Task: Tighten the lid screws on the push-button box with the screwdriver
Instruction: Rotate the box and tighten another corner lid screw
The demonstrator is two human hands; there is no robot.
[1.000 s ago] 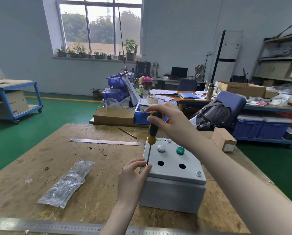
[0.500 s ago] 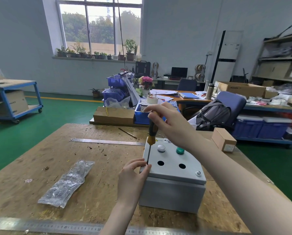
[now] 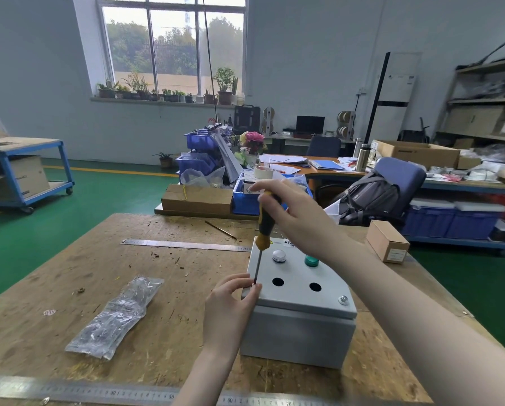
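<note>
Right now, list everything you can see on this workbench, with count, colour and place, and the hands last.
Workbench: one, bare wood, under everything.
Push-button box: one, grey, right of centre.
Buttons: one white, one green, far row of the lid; two open holes nearer.
Lid screw: one visible, silver, near right corner.
Screwdriver: one, yellow and black, upright at the lid's near left corner.
Plastic bag: one, clear, left.
Steel rulers: two, far and near edge.
Cardboard box: one, brown, far right.
Left hand: steadies the shaft tip.
Right hand: grips the handle.
</note>
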